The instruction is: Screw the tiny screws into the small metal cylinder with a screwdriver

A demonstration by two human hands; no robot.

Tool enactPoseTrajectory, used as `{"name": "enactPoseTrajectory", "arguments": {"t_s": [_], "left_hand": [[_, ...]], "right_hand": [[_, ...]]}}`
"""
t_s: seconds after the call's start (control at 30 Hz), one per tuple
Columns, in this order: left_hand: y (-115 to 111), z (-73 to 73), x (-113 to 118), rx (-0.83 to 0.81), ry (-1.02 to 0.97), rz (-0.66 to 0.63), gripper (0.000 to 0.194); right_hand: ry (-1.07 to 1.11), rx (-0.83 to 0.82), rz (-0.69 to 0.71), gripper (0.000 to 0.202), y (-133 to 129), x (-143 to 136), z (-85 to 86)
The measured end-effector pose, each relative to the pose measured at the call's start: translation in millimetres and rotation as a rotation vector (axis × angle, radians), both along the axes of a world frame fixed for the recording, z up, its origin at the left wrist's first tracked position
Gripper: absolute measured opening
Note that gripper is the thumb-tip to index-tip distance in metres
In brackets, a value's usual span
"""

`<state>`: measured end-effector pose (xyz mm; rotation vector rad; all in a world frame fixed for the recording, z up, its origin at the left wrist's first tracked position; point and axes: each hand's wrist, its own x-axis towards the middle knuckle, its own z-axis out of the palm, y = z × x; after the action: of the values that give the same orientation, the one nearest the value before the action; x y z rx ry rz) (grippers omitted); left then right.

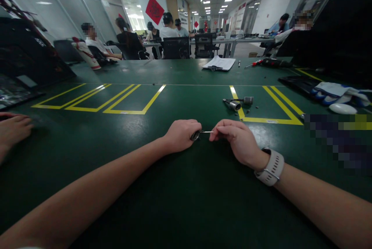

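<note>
Our left hand (pixel 181 135) is clamping fingers around short silver metal cylinder (pixel 195 136) over green tabletop (pixel 139 127), apparently steadying it; thin straight metal shaft (pixel 207 132) is pointing right. Our right hand (pixel 240 140) is holding curled fingers close at shaft tip, likely for fine control; can't tell whether pinching. Beyond, two loose silver cylinders (pixel 235 106) are lying at yellow tape (pixel 255 120), presumably within reach.

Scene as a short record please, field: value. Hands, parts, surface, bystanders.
left hand: left hand gripping metal cylinder
right hand: right hand, fingertips at tip of thin rod; grip unclear
rod-cylinder joint: cannot tell
loose parts: two metal pieces by yellow tape
surface: green table
bystanders: another person's hand, left edge; several people seated beyond
</note>
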<state>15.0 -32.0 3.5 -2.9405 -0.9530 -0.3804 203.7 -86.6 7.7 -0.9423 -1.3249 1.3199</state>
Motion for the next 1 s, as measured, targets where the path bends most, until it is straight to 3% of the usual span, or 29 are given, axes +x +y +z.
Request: {"name": "enactPoseTrajectory", "arguments": {"t_s": [0.13,0.3,0.43,0.6,0.7,0.83,1.0], "left_hand": [[1,-0.8,-2,-0.034,-0.066,-0.046,0.011],[2,-1.0,-1,-0.074,-0.119,-0.077,0.010],[1,-0.5,1,-0.052,-0.121,0.031,0.007],[-1,0.1,4,0.015,-0.026,0.119,0.005],[-3,0.9,5,0.049,0.020,0.127,0.006],[-6,3.0,5,0.088,0.089,0.112,0.007],[-5,2.5,2,0.067,0.054,0.026,0.009]], "right_hand": [[0.159,-0.120,-0.008,0.016,5,0,-3.6],[0.206,-0.144,0.010,0.015,5,-2,-6.0],[0.076,0.053,-0.059,0.017,0,-1,-5.0],[-0.456,0.413,-0.122,0.020,-18,-5,3.4],[-0.591,0.534,-0.084,0.020,-24,-8,7.6],[-0.453,0.367,-0.013,0.021,-17,-4,7.9],[0.020,0.000,0.027,0.019,1,1,-1.7]]}}
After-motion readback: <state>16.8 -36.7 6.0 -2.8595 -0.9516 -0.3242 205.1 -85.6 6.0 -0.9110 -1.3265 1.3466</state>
